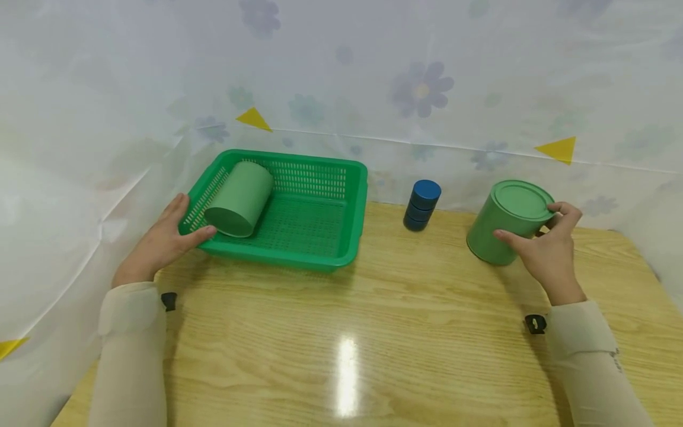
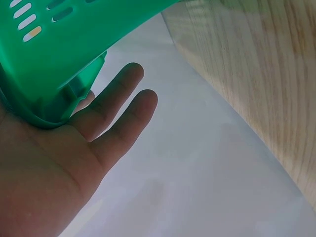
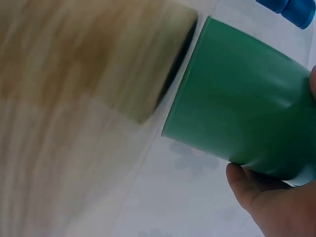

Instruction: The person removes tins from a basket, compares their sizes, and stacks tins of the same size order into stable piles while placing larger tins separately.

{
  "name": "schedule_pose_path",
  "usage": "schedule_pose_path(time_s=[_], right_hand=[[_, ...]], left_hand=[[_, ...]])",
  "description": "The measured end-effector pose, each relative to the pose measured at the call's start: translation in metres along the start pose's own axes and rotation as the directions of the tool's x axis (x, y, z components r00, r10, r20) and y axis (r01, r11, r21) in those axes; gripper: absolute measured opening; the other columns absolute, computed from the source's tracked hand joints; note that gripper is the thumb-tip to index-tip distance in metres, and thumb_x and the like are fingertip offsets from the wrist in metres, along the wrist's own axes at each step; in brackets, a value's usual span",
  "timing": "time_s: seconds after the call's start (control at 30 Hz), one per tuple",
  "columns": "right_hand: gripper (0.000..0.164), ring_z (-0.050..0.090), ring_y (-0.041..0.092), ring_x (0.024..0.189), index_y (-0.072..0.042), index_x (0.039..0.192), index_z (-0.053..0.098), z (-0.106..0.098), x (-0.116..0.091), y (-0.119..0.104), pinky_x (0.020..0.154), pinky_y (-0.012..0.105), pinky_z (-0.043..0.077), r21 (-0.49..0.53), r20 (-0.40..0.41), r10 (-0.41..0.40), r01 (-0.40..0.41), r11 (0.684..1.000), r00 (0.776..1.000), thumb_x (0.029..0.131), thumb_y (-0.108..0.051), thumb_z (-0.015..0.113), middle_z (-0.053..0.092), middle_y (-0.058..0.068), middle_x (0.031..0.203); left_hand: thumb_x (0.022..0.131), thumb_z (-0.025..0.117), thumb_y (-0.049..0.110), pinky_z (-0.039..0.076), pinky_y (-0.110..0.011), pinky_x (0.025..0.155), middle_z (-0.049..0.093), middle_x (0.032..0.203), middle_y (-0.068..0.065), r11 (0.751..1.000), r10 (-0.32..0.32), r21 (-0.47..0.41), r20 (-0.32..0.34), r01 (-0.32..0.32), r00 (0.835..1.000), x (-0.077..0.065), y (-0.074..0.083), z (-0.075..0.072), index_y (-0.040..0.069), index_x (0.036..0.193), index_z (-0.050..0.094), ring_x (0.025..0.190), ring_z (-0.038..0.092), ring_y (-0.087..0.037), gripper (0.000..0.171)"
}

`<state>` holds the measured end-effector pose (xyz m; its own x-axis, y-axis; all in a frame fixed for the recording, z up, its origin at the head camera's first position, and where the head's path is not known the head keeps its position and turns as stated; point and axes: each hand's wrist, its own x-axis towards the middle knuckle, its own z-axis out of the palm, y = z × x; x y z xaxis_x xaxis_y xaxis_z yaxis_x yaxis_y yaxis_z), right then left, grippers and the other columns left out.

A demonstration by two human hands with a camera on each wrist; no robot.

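A green plastic basket (image 1: 349, 249) sits on the table's left side. My left hand (image 1: 160, 240) holds its left corner, thumb over the front rim and the other fingers outside; in the left wrist view two fingers (image 2: 126, 121) stretch past the basket wall. Inside the basket, a light green can (image 1: 240, 198) lies on its side. My right hand (image 1: 552, 255) grips a second green can (image 1: 493, 231) near its lidded top, thumb in front and fingers on the right side. This can is upright, slightly tilted; the right wrist view shows its base close over the table.
Between the basket and the held can stands a dark blue ridged cylinder (image 1: 421, 204). A white flowered sheet (image 1: 341, 71) with yellow triangles rises behind the wooden table (image 1: 331, 332) and along its left side. Small black pieces (image 1: 535, 324) show beside both wrists.
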<state>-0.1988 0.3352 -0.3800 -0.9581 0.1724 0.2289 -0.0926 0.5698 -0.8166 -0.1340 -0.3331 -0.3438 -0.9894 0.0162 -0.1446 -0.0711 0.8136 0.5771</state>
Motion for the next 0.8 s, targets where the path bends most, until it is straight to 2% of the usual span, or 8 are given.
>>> schedule_pose_path(time_s=[0.3,0.57,0.67,0.8], right_hand=[[0.088,0.044,0.047,0.13,-0.033,0.142,0.01,-0.0016,0.0034,0.0022,0.096,0.04,0.044,0.016,0.022,0.02,-0.02,1.0,1.0,0.088,-0.031,0.08,0.029,0.025,0.152],[0.084,0.043,0.05,0.129,-0.028,0.143,0.009,-0.0039,0.0017,0.0059,0.086,0.045,0.044,-0.032,0.054,-0.008,0.01,0.999,0.999,0.092,-0.034,0.075,0.029,0.029,0.149],[0.087,0.04,0.051,0.13,-0.029,0.148,0.005,-0.0044,0.0007,0.0081,0.088,0.046,0.043,-0.016,0.064,-0.014,0.015,1.0,0.998,0.094,-0.034,0.073,0.027,0.03,0.149],[0.098,0.035,0.051,0.135,-0.034,0.156,-0.007,-0.0058,-0.0014,0.0084,0.094,0.054,0.039,0.007,0.063,-0.013,0.013,1.0,0.998,0.096,-0.033,0.07,0.024,0.029,0.152]], left_hand=[[0.096,0.056,0.063,0.007,-0.07,0.113,-0.024,0.165,-0.001,1.0,-0.006,-0.008,-0.006,0.006,1.0,-0.0018,-0.0001,-0.0016,0.018,0.16,-0.016,0.151,-0.015,-0.038,0.106],[0.096,0.055,0.065,0.007,-0.071,0.113,-0.025,0.165,-0.001,1.0,-0.01,-0.006,0.002,0.01,1.0,-0.0017,0.0006,-0.0007,0.018,0.16,-0.017,0.15,-0.015,-0.038,0.107],[0.095,0.056,0.066,0.007,-0.07,0.113,-0.025,0.165,-0.002,1.0,-0.012,-0.008,0.0,0.012,1.0,-0.0012,0.0013,0.0,0.018,0.16,-0.017,0.151,-0.015,-0.038,0.108],[0.095,0.056,0.066,0.007,-0.069,0.114,-0.024,0.165,-0.003,1.0,-0.011,-0.009,-0.002,0.011,1.0,-0.0008,0.0022,0.0009,0.018,0.16,-0.016,0.151,-0.014,-0.037,0.108]])
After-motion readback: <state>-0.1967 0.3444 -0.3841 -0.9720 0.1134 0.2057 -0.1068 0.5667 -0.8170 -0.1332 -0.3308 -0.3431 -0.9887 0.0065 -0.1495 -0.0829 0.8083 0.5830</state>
